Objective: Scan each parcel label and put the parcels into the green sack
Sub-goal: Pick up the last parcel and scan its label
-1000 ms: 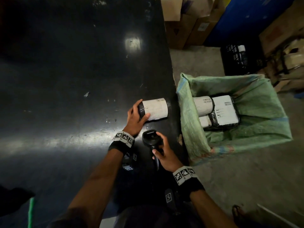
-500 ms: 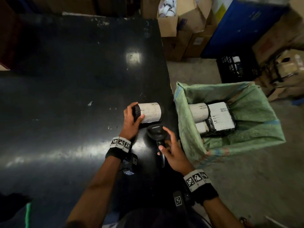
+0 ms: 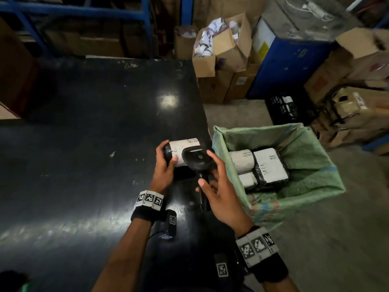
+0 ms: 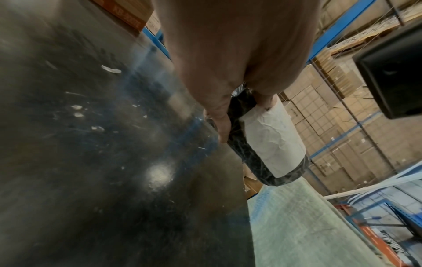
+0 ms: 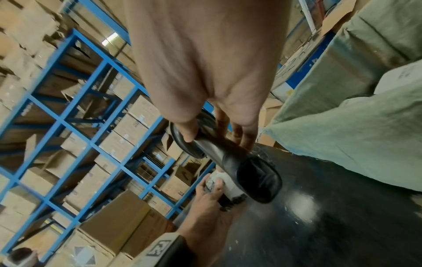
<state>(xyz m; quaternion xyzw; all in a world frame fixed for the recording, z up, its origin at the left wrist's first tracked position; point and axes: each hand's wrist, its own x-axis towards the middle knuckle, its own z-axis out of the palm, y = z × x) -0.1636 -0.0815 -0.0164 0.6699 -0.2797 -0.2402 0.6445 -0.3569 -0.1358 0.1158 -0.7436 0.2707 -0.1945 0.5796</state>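
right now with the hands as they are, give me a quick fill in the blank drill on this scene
1. The left hand grips a rolled parcel wrapped in a ____ label.
2. The right hand holds a black ____ over that parcel.
3. The parcels already packed lie inside the ____ sack.
4. That sack stands off the table's ____ edge, seen from the head view.

Missing words: white; scanner; green; right
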